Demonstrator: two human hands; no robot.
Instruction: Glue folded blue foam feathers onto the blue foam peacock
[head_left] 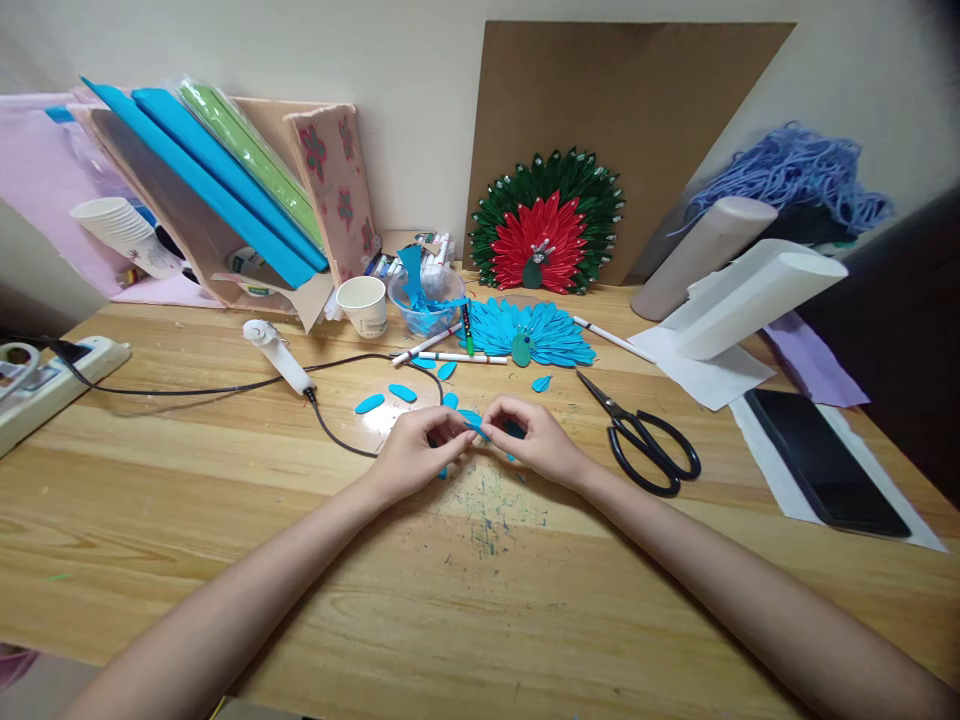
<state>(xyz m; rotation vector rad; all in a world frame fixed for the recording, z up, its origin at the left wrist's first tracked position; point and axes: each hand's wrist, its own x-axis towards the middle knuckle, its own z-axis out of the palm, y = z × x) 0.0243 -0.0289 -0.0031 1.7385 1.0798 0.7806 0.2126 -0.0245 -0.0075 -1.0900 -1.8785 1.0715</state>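
Observation:
Over the middle of the wooden table, my left hand (429,445) and my right hand (534,438) meet fingertip to fingertip. Both pinch a small blue paper petal (475,427) between thumb and forefinger. Loose blue petals lie around them: one petal (370,404) to the left, another petal (403,393) beside it, and a pointed petal (541,384) past my right hand. Some pieces under my hands are partly hidden. Behind, a blue paper peacock (566,338) with a green body lies flat. Black-handled scissors (651,448) rest right of my right hand.
A white glue gun (277,358) with a black cord lies left, near a power strip (60,385). A paper cup (363,308), a plastic bowl (442,315) and markers (461,358) stand behind. At right are a phone (825,460) and paper rolls (765,305). A red-green peacock (551,235) leans on cardboard (645,100).

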